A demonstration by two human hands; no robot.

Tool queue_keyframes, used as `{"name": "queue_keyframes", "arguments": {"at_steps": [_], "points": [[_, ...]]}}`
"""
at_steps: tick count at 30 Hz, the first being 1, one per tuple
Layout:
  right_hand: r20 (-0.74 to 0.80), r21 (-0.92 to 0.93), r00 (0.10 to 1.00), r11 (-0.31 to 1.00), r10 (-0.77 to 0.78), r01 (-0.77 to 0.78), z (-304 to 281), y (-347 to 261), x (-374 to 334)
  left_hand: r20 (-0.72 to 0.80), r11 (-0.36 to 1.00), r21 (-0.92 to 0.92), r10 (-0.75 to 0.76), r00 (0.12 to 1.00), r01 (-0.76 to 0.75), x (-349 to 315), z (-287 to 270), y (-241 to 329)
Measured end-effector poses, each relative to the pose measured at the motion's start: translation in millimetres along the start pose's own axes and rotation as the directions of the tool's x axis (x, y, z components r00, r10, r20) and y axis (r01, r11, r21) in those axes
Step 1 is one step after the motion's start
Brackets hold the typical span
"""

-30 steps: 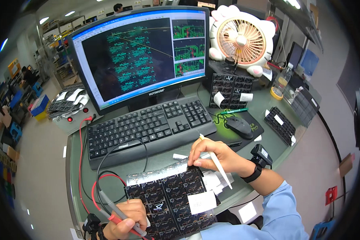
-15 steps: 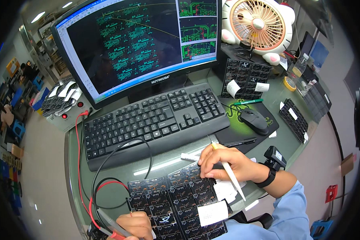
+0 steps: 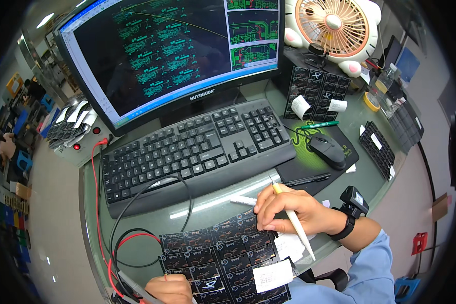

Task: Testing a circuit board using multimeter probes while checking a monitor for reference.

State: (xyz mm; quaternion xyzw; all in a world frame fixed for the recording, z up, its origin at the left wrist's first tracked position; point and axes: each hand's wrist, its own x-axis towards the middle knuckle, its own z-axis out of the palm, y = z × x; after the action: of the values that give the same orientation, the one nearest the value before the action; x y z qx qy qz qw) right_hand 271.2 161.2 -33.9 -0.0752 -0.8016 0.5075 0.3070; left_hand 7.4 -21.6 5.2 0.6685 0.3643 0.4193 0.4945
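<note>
A black circuit board panel, printed in rows of small repeated boards, tilts up at the bottom middle. Stuck to its right side is a white paper label. My right hand pinches a slim white pen-shaped tool with a yellow collar and a thin metal tip pointing up and away. Its lower fingers touch the panel's upper right edge. Curled at the panel's lower left edge is my left hand. Grey and red test probes run in under it; their tips are hidden.
A keyboard and monitor stand beyond the panel. To the right lie a mouse, pens and another panel. One more panel leans below a fan. Looped cables cross the desk's left.
The view has shifted slightly, so the desk items sit a little differently. My left hand and the probes have dropped slightly lower. My right hand keeps its pinch on the white tool.
</note>
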Motion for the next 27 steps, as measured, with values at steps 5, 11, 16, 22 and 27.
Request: {"name": "queue_keyframes", "arguments": {"at_steps": [5, 11, 16, 22, 27], "points": [[0.009, 0.019, 1.0, 1.0, 0.007, -0.007, 0.5, 1.0, -0.1, -0.013, 1.0, -0.017, -0.022, 1.0, 0.022, 0.3, 0.0, 1.5], [0.004, 0.004, 1.0, 1.0, 0.006, -0.006, 1.7, -0.6, -0.3, -0.041, 0.999, -0.015, -0.04, 0.998, 0.039, 0.3, 1.6, 3.3], [0.001, 0.005, 1.0, 1.0, 0.012, -0.012, 0.8, 0.5, 0.7, -0.056, 0.998, -0.029, -0.064, 0.996, 0.062, 1.6, 1.5, 3.4], [0.004, -0.008, 1.0, 1.0, 0.008, -0.008, 1.3, -0.4, 1.4, -0.074, 0.997, -0.021, -0.079, 0.994, 0.078, 0.4, 2.0, 3.9], [0.006, -0.011, 1.0, 1.0, 0.024, -0.024, 1.5, -0.7, 0.6, -0.091, 0.996, -0.033, -0.085, 0.992, 0.082, -0.8, 4.0, 2.9]]}}
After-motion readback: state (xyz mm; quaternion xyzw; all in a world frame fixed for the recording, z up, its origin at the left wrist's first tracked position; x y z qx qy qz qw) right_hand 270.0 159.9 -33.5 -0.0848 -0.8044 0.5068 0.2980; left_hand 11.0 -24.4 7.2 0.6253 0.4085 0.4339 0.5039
